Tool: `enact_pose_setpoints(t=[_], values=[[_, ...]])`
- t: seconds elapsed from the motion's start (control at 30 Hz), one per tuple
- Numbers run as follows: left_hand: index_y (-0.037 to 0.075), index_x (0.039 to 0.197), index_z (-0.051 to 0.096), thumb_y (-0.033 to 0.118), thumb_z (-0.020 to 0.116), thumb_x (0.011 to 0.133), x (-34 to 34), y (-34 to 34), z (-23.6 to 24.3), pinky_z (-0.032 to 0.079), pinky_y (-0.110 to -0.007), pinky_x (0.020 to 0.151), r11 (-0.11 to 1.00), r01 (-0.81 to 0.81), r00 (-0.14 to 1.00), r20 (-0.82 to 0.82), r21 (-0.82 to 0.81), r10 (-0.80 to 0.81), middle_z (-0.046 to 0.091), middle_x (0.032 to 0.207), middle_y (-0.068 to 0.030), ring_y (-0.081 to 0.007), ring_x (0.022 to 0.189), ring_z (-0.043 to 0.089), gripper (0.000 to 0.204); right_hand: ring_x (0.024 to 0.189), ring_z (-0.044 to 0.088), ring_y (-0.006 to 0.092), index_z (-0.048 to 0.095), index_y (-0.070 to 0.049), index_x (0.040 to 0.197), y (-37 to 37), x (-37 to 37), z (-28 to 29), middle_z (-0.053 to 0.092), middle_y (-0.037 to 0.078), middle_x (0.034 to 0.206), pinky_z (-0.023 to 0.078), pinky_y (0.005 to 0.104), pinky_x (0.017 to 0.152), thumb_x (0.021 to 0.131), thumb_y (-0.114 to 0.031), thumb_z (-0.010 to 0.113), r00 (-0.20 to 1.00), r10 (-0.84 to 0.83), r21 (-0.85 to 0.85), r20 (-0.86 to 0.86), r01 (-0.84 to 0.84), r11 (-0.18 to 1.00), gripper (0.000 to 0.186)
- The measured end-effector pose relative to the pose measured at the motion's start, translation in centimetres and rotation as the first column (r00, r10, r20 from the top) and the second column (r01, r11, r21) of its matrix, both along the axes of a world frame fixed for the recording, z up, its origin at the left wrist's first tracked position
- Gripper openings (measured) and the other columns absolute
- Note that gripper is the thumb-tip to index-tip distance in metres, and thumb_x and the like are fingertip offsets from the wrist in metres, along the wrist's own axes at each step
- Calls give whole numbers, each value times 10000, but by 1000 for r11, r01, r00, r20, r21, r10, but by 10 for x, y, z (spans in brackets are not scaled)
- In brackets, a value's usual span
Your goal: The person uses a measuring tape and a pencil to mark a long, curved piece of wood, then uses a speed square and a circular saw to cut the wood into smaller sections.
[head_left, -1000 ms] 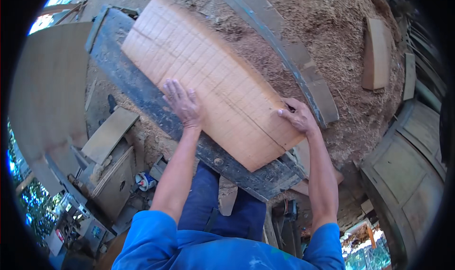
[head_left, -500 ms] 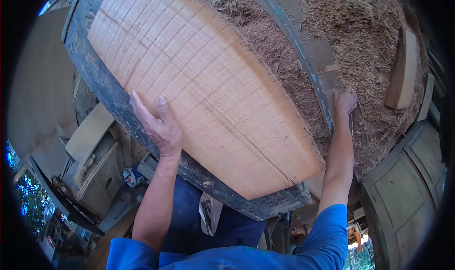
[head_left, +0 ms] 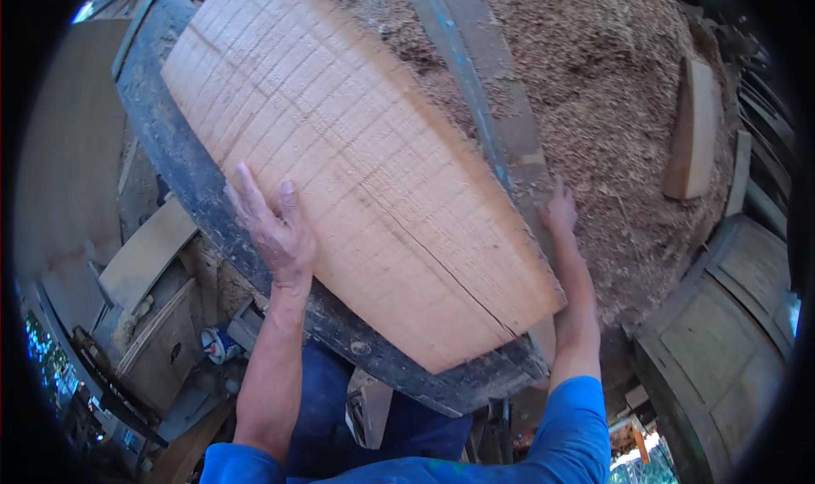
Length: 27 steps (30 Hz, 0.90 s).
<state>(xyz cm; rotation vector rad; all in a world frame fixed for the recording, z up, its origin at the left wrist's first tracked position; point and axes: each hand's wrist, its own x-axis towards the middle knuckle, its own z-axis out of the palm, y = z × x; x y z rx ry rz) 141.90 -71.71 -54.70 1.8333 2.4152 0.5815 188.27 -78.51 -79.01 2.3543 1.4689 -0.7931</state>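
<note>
A thick, pale, rough-sawn wooden slab (head_left: 365, 178) lies on a dark, worn machine table (head_left: 182, 149). A long crack runs toward its near end. My left hand (head_left: 280, 233) rests on the slab's left edge, fingers stretched out and thumb apart. Beyond the slab's right edge, my right hand (head_left: 560, 211) reaches forward beside a grey-brown strip (head_left: 509, 102), with its fingers loosely apart; whether it presses on the strip I cannot make out. A bluish metal rail (head_left: 458, 55) runs along that strip, and its near end passes out of sight behind the slab.
A large heap of sawdust (head_left: 586, 68) covers the far right, with a wood offcut (head_left: 692, 132) on it. A panelled wooden door (head_left: 722, 340) stands at the right. Curved boards (head_left: 148, 255) and a white tub (head_left: 219, 345) are at the left.
The rail and strip have shifted left against the slab's right edge, and my right hand has moved left with them. My left hand stays on the slab. The view has shifted slightly.
</note>
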Motion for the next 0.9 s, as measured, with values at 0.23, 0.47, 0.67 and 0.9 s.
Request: enact_pose_setpoints(t=[0.23,0.47,0.67,0.9], values=[[-42,1519,276,444,510,1012,2,4,-2,202,-633,1127,1000,5,996,90,-11,-4,306,1488,-392,-561,1420,208,740,1105,639,372,577,-84,1227,-4,2,-43,700,169,1088,492,425,941,810,-325,773,867,-237,38,-439,281,959,520],[-32,1510,297,479,502,1003,-10,27,1,125,-658,1160,999,-11,998,70,30,9,236,1501,-408,-536,1438,197,748,965,659,379,674,-92,1005,32,11,52,695,170,1020,497,441,830,891,-371,689,929,-75,300,-362,192,934,302],[6,1411,476,418,537,982,8,28,-2,178,-655,1156,982,106,980,-186,159,-75,300,1539,-292,-472,1440,282,598,884,651,424,690,-97,1001,31,70,206,689,199,908,496,491,752,828,-329,733,980,50,434,-195,41,900,292],[25,1365,523,375,515,999,-3,15,-10,284,-545,1169,962,222,975,-22,160,-222,479,1435,-195,-371,1396,401,506,696,601,375,603,-12,783,-53,80,363,610,206,732,449,457,647,770,-186,759,981,-96,357,-170,152,922,233]])
